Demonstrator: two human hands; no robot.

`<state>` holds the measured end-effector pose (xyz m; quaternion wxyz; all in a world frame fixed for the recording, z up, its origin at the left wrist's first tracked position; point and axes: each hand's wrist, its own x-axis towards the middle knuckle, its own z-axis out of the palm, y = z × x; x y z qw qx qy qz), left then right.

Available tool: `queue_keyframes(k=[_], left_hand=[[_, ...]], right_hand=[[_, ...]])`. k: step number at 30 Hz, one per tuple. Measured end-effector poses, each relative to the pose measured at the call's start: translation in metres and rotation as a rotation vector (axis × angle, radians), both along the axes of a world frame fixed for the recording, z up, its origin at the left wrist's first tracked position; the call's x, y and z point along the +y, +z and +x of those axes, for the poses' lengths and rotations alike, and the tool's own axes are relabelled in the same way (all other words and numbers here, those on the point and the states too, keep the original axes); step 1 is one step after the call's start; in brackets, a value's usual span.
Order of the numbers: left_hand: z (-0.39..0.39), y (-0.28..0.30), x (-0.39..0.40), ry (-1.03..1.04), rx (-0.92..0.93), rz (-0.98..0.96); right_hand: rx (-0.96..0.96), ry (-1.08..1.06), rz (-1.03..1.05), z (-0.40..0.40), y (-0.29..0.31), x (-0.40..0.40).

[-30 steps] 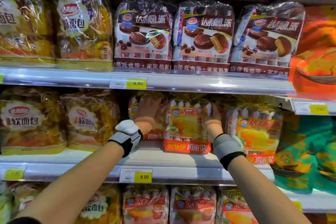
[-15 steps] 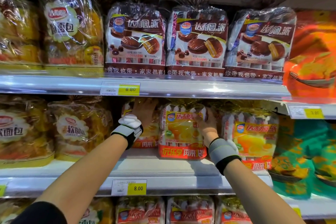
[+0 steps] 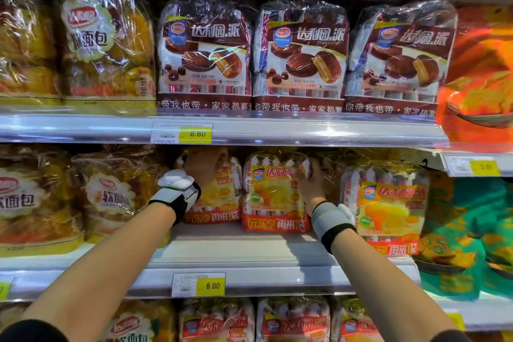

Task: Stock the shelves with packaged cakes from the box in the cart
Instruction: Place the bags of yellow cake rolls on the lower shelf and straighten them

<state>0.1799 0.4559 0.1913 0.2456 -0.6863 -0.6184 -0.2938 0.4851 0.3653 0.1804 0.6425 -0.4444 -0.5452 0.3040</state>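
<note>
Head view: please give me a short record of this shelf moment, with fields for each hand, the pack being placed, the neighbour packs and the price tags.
left hand: on the yellow cake pack at the back, fingers up at its top
right hand: pressed on the right side of the middle cake pack
middle cake pack: upright on the middle shelf, set back from the edge
right neighbour: same yellow cake pack, nearer the front
shelf above: three brown chocolate pie packs
price tags: 8.80 above, 8.00 below
</note>
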Motion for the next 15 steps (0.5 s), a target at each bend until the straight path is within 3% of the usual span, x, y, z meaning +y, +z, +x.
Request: queue_keyframes(k=[5, 11, 15], left_hand=[[0.028, 0.021, -0.068, -0.127, 0.057, 0.166], [0.032, 0.031, -0.081, -0.282, -0.041, 0.083], [0.036, 0.029, -0.081, -0.322, -0.034, 0.158]], right_hand=[[0.021, -0.006, 0.027, -0.004, -0.002, 0.008], [-0.012, -0.016, 0.044, -0.005, -0.003, 0.017], [-0.088, -0.036, 0.054, -0.006, -0.003, 0.022]])
